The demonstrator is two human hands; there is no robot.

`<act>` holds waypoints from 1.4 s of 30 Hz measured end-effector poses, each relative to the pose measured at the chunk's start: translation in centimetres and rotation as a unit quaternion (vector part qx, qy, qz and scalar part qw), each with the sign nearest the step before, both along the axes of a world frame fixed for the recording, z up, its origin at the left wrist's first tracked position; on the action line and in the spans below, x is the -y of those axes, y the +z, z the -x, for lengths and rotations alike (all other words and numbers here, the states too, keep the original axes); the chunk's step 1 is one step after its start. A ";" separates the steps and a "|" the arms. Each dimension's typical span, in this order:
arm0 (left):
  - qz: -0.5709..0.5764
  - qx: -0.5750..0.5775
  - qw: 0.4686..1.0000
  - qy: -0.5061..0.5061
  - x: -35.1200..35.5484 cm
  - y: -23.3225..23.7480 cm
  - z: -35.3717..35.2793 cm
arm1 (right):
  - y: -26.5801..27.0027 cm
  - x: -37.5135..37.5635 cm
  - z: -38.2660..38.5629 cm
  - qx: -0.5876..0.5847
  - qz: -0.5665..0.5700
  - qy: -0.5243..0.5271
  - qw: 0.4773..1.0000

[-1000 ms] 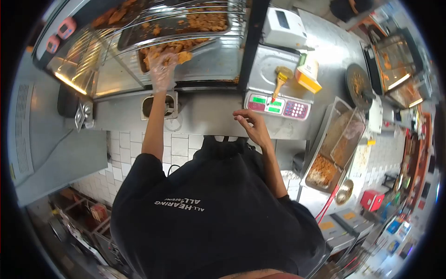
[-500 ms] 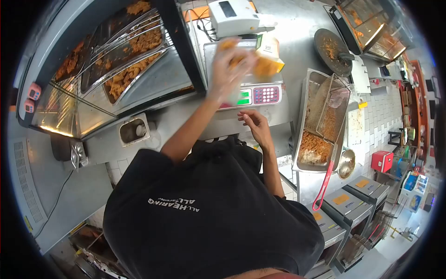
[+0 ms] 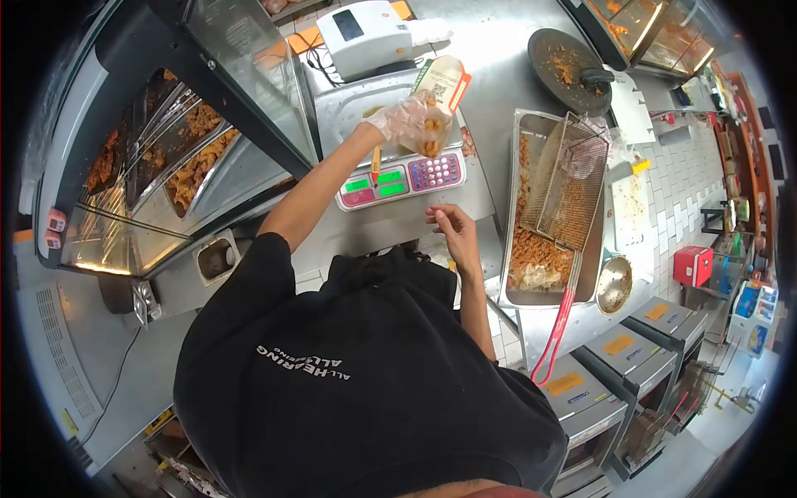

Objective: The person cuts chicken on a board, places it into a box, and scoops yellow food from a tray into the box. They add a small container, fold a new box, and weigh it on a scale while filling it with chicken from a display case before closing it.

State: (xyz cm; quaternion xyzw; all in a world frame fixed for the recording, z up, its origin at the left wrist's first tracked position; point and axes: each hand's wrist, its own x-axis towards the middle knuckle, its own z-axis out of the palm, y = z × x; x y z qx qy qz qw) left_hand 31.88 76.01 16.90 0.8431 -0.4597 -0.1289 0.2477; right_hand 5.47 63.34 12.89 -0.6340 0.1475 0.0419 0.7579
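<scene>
My left hand (image 3: 407, 123), in a clear plastic glove, reaches over the scale (image 3: 403, 178). Its bent fingers close on fried chicken (image 3: 432, 126), brown-orange pieces at the mouth of a printed paper box (image 3: 442, 81). The box stands on the steel weighing plate (image 3: 336, 112), and its lower part is hidden by the hand. Green digits glow on the scale's display beside a pink-edged keypad. Bare and loosely curled, my right hand (image 3: 457, 231) hovers near the counter's front edge below the keypad, fingers slightly apart with nothing visible in them.
On the left, a glass warming cabinet (image 3: 249, 91) holds trays of fried chicken. A white label printer (image 3: 365, 37) stands behind the scale. To the right lie a deep steel pan (image 3: 508, 249) with a red-handled fry basket (image 3: 564, 178) and a dark round pan (image 3: 552, 54).
My left hand has come down from above the scale plate to the box's mouth, and the fried chicken moved with it. The view has turned slightly. My right hand keeps nearly the same pose.
</scene>
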 end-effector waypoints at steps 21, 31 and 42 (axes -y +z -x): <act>0.014 0.379 0.664 0.645 -29.1 1.5 12.1 | -1.6 -1.2 -3.2 -0.018 0.010 0.051 0.998; -0.226 0.130 0.741 0.619 -41.2 -2.0 -3.5 | -1.2 -4.4 -3.9 0.017 0.036 0.183 0.982; -0.280 0.120 0.705 0.640 -45.2 -5.7 -4.9 | -1.8 -2.0 -1.3 -0.011 0.034 0.128 0.991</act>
